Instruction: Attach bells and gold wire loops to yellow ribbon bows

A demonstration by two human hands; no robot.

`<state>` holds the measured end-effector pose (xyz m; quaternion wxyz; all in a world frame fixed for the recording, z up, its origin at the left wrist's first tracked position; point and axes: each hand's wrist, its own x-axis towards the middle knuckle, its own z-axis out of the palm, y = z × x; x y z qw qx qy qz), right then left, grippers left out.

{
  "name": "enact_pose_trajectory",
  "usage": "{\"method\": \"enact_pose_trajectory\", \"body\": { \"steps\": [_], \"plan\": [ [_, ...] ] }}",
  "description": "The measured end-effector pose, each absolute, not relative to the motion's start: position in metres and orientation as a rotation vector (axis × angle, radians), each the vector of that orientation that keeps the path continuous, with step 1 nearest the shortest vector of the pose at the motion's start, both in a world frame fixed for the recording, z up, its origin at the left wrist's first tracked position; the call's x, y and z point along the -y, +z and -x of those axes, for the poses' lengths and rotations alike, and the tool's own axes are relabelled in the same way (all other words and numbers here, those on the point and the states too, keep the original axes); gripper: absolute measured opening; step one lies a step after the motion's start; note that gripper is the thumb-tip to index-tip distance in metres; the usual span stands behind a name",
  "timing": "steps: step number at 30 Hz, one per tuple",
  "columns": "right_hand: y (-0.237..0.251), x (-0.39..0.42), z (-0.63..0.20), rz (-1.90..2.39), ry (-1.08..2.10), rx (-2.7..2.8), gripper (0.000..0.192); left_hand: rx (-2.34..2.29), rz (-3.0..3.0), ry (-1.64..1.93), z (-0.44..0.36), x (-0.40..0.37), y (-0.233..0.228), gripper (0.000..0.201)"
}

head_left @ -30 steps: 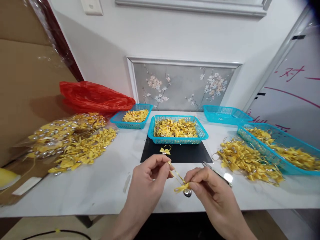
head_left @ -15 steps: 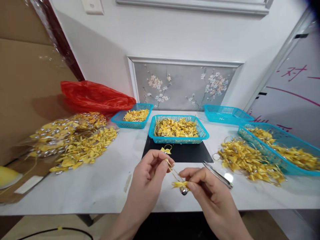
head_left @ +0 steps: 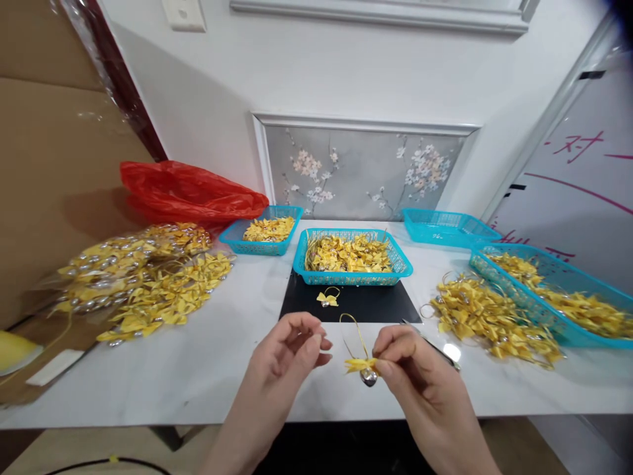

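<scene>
The right hand pinches a yellow bow by its right end. The left hand, fingers loosely parted, hovers to its left.

Head-worn view — forward, downward

On my remote feed, a yellow ribbon bow, its right end pinched by the right hand; a shiny silver bead sits below, a thin gold loop stands above.
</scene>
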<state>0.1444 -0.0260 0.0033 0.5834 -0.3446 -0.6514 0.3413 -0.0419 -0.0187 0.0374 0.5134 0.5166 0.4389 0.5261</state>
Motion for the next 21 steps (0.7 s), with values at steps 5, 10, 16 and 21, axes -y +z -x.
{"method": "enact_pose_trajectory", "body": {
  "steps": [5,10,16,21],
  "plan": [
    [0.008,0.03,-0.139,0.837,0.948,1.391,0.015,-0.921,-1.405,1.104,0.041,0.025,0.037,0.016],
    [0.013,0.03,-0.139,0.876,1.066,1.325,0.016,-0.947,-1.271,1.022,0.032,0.022,0.036,0.019],
    [0.013,0.024,-0.143,0.907,1.046,1.443,0.014,-0.948,-1.1,0.991,0.026,0.017,0.036,0.027],
    [0.01,0.025,-0.144,0.997,0.735,1.363,0.007,-0.984,-0.888,1.039,0.022,0.016,0.035,0.026]
  ]
}}
